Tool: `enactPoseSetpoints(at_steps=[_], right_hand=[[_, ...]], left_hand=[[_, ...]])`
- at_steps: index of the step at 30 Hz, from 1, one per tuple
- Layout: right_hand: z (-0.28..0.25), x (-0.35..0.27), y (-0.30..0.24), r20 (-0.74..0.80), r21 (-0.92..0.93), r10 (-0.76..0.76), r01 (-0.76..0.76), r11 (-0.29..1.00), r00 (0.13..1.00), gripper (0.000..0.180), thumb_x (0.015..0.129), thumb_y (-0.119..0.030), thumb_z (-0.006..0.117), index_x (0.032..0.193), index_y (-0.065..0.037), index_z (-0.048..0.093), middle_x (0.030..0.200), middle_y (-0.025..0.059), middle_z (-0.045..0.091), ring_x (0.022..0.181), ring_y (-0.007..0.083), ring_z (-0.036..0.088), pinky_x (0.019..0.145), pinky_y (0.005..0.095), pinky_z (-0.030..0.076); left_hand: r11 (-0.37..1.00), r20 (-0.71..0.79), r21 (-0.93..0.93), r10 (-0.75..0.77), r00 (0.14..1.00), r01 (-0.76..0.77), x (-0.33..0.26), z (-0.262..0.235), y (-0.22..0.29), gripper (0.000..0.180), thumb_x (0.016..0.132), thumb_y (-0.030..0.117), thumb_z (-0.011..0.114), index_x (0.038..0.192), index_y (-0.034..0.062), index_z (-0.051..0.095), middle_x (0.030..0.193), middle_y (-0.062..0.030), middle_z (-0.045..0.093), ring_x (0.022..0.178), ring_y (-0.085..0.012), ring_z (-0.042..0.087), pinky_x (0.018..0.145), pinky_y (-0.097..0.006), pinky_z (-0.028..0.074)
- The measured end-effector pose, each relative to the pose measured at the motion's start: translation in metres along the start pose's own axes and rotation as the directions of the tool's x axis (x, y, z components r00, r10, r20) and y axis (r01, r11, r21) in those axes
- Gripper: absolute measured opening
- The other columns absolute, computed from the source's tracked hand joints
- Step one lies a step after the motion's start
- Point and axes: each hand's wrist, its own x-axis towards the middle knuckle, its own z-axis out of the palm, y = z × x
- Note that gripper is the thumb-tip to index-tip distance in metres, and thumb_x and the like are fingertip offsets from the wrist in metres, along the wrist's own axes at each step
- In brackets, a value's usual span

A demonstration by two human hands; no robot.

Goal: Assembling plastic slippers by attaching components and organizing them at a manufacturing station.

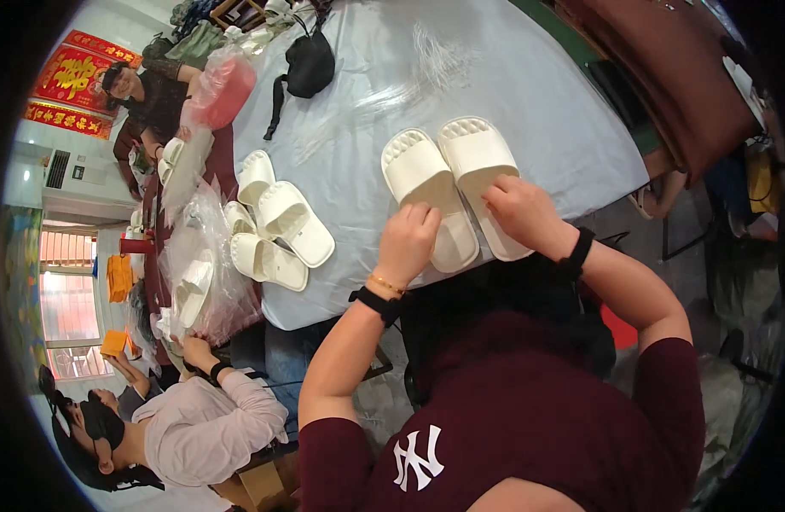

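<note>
A pair of cream-white slippers lies side by side in front of me, toes pointing away. My left hand (407,246) is closed at the rear edge of the strap of the left slipper (418,169), fingertips pressed together there. Likewise, my right hand (529,215) has its fingers curled in at the strap opening of the right slipper (477,154). The fingertips are partly hidden, so how deep they reach inside cannot be made out. Both soles rest near the table's front edge.
More white slippers (295,224) lie in a loose group left on the pale-covered table (367,102). Clear plastic bags (213,230) and another person's arm (206,354) are farther left. A black bag (309,64) and a heap of clear strips (439,60) sit toward the back.
</note>
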Motion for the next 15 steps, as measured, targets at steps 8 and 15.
enactPoseSetpoints(at_steps=[8, 15], right_hand=[[-0.025, 0.008, 0.022, -0.072, 0.181, 0.099, -0.084, 0.98, 0.993, 0.022, 0.083, -0.009, 0.061, 0.104, -0.009, 0.064, 0.092, 0.0106, 0.063, 0.079, 0.0317, 0.064, 0.066, 0.041, 0.051], [-0.005, 0.054, 0.09, -0.098, 0.329, 0.521, -0.467, 0.821, 0.848, 0.023, 0.085, -0.013, 0.061, 0.104, -0.001, 0.064, 0.088, 0.0146, 0.068, 0.071, 0.0237, 0.065, 0.065, 0.0319, 0.052]], left_hand=[[0.946, -0.348, -0.238, -0.294, 0.89, 0.219, -0.005, 0.002, -0.03, 0.016, 0.088, 0.008, 0.059, 0.103, 0.0035, 0.064, 0.099, -0.0121, 0.065, 0.084, -0.0281, 0.064, 0.07, -0.038, 0.051], [0.182, 0.281, -0.576, -0.872, 0.401, 0.797, 0.025, 0.022, -0.114, 0.037, 0.087, 0.032, 0.061, 0.079, -0.0025, 0.067, 0.069, -0.0141, 0.067, 0.064, -0.0246, 0.065, 0.062, -0.036, 0.051]])
